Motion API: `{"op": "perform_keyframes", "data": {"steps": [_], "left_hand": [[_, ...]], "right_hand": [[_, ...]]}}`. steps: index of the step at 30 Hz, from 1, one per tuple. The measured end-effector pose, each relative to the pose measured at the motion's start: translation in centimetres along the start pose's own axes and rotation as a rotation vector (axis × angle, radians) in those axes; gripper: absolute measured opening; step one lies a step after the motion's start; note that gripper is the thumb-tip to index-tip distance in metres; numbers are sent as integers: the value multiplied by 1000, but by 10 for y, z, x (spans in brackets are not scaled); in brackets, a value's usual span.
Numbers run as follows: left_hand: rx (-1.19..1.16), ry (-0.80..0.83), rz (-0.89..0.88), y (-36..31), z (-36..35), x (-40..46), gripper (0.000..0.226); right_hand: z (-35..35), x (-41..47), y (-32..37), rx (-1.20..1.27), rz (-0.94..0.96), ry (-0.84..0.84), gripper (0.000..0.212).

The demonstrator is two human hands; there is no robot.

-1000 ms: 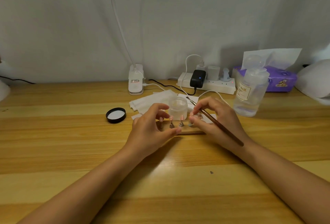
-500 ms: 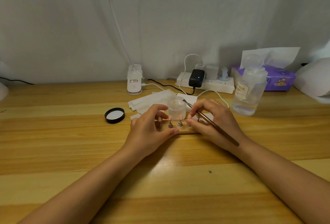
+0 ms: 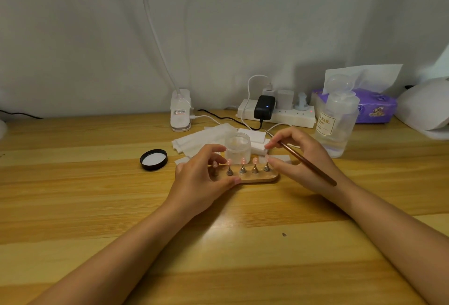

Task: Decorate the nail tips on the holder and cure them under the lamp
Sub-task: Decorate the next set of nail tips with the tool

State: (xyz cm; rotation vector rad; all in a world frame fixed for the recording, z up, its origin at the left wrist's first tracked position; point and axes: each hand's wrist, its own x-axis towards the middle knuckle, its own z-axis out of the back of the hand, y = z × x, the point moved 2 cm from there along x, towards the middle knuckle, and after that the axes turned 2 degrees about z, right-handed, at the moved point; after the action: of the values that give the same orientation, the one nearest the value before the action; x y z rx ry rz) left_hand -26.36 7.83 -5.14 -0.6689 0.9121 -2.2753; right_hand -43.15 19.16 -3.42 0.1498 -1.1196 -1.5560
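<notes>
A small wooden holder (image 3: pixel 263 178) lies on the desk with several pink nail tips (image 3: pixel 243 160) standing on metal pegs. My left hand (image 3: pixel 201 183) grips the holder's left end, thumb on the front edge and fingers curled behind. My right hand (image 3: pixel 302 158) holds a brown brush (image 3: pixel 307 163) between thumb and fingers, its tip pointing left over the right end of the holder. One finger of that hand touches the rightmost nail tip (image 3: pixel 266 158). A clear open jar (image 3: pixel 238 147) stands just behind the holder.
A black jar lid (image 3: pixel 153 159) lies to the left. White wipes (image 3: pixel 206 138) lie behind the jar. A clip lamp base (image 3: pixel 180 116), power strip (image 3: pixel 277 113), clear liquid bottle (image 3: pixel 336 126), purple tissue pack (image 3: pixel 371 107) and white curing lamp (image 3: pixel 425 107) line the back.
My right hand has drawn back to the right, uncovering the right end of the holder and its nail tips. The brush tip has risen slightly. My left hand keeps its grip.
</notes>
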Motion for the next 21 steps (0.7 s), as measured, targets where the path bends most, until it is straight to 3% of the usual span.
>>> {"op": "perform_keyframes", "data": {"steps": [13,21], "left_hand": [[0,-11,-12,-2,0,0,46],[-14,-20,-39,-2,0,0,45]], "right_hand": [[-2,-1,-5,59,-19,52,23],[-1,1,-6,131,-44,1,21]]}}
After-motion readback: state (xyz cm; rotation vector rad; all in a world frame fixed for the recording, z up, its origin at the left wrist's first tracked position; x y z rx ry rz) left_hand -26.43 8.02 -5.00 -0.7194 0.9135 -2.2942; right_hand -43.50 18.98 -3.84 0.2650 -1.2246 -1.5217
